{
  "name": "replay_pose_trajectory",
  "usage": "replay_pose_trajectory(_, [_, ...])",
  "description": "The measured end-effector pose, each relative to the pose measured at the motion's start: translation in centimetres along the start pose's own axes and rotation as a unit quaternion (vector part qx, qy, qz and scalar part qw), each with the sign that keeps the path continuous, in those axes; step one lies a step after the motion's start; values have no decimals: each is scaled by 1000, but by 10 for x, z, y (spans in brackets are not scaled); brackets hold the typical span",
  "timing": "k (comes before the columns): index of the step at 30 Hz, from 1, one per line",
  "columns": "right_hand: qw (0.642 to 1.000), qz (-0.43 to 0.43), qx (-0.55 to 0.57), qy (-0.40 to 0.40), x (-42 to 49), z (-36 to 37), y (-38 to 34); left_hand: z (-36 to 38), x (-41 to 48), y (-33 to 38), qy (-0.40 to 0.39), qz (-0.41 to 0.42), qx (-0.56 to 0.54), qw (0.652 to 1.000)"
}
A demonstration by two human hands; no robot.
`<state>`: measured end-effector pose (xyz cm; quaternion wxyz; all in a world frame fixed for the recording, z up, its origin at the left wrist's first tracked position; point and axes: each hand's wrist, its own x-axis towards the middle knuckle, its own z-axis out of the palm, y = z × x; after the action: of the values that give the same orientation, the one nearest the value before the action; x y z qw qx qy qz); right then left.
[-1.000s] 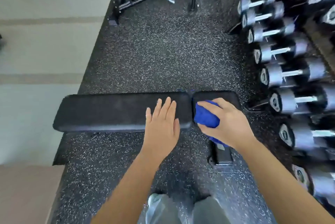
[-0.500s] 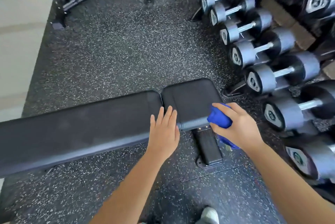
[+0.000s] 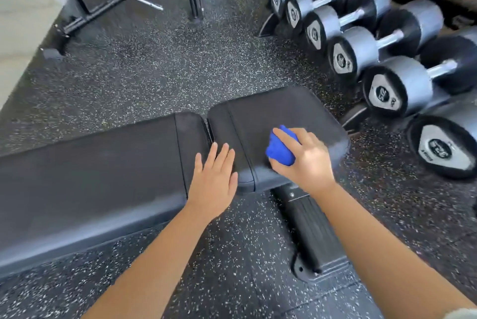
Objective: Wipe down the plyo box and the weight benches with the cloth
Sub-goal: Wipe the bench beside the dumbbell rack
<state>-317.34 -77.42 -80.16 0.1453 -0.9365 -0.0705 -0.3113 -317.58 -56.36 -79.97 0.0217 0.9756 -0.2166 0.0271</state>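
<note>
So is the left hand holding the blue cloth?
No, the right hand grips the blue cloth on the bench, while the left hand lies flat beside it.

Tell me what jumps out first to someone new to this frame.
The bright blue cloth stands out, bunched in the right hand on the short seat pad of the black weight bench at centre. The left hand lies flat beside it, fingers straight, across the seam to the long back pad. A row of grey-and-black dumbbells fills the right side.
</note>
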Motion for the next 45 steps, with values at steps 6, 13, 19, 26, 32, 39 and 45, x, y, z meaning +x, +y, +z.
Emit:
replay_pose_trajectory(6, [992, 16, -58, 107, -37, 37, -15, 17, 7, -3, 76, 35, 36, 996])
replay_pose_trajectory(13, [992, -80, -29, 92, -22, 33, 18, 19, 12, -9, 54, 36, 21, 998])
replay_pose_trajectory(19, [996, -23, -22, 82, -14, 34, 10, 20, 14, -7, 66, 46, 33, 996])
replay_pose_trajectory(26, [986, -138, -10, 93, -28, 38, 11, 21, 12, -10, 62, 53, 41, 996])
replay_pose_trajectory(32, [986, -129, -38, 100, -26, 14, 92, 23, 12, -9, 63, 53, 61, 995])
replay_pose_trajectory(39, [986, -107, 17, 123, -40, 40, 21, 22, 15, -7, 53, 42, 51, 996])
replay_pose_trajectory(45, [979, -121, -17, 163, -38, 29, 65, 20, 15, -5, 43, 40, 70, 996])
